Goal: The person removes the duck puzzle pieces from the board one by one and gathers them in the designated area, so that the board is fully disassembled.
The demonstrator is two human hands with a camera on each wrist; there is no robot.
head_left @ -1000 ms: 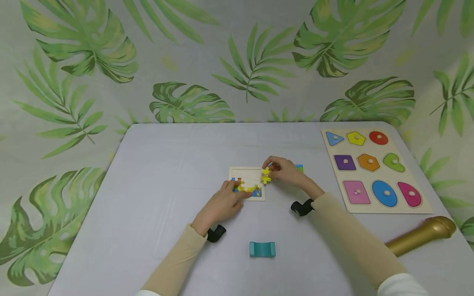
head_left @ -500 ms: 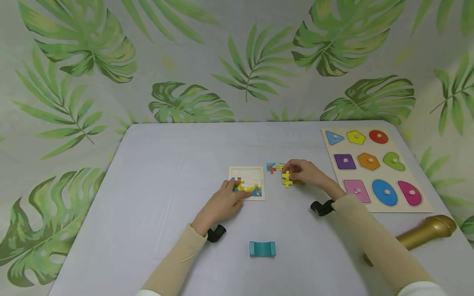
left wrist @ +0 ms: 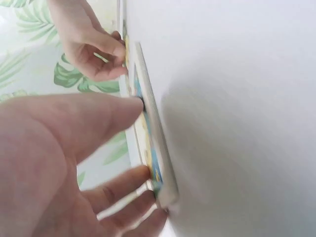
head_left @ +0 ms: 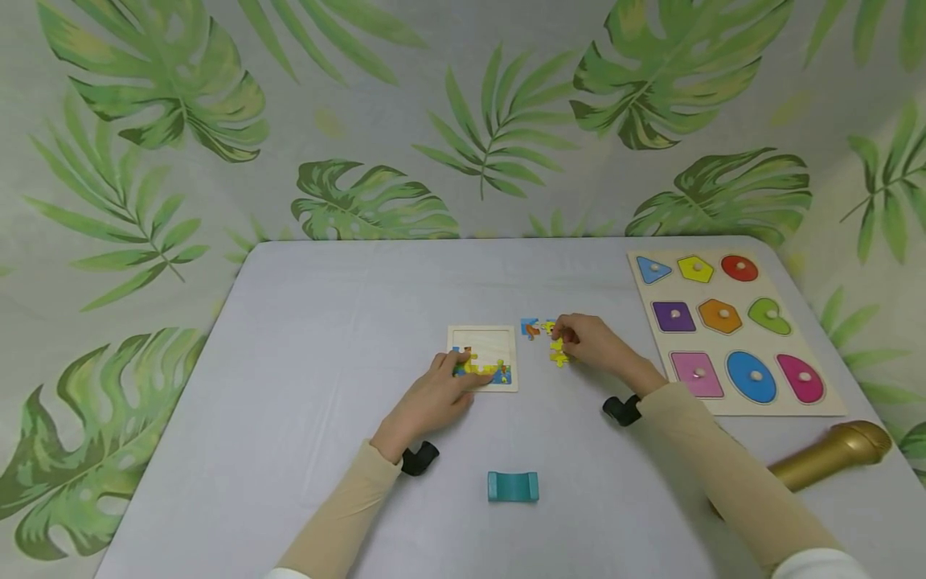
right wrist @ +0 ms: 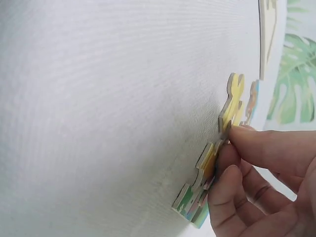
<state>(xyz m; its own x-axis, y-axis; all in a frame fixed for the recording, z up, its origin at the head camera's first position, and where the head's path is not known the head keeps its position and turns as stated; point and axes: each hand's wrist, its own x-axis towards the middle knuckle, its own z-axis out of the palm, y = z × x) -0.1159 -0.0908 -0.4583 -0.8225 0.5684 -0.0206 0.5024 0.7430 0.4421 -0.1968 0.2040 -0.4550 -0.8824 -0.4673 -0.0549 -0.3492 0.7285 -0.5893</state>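
My left hand (head_left: pixel 434 390) rests on the small wooden puzzle tray (head_left: pixel 482 328), thumb and fingertips touching its near and left parts. Yellow and blue pieces fill the lower part of the tray; the hand hides some of them. Right of the tray, my right hand (head_left: pixel 596 346) pinches a yellow jigsaw piece (head_left: pixel 558 354) between thumb and fingers, low at the table. In the right wrist view the yellow piece (right wrist: pixel 232 101) sticks out past the thumb. More pieces (right wrist: pixel 190 202) lie under and beside the fingers, partly hidden. A blue and orange piece (head_left: pixel 530 327) lies behind.
A wooden shape board (head_left: pixel 738 330) with coloured knobbed shapes lies at the right. A gold microphone-shaped object (head_left: pixel 825 456) is partly behind my right sleeve. Nearer me sits a teal curved block (head_left: pixel 513 487). A leafy cloth (head_left: pixel 506 121) hangs behind the table.
My right hand has moved right, away from the tray, with the yellow piece, then stayed near the loose pieces. The left hand has kept its place on the tray.
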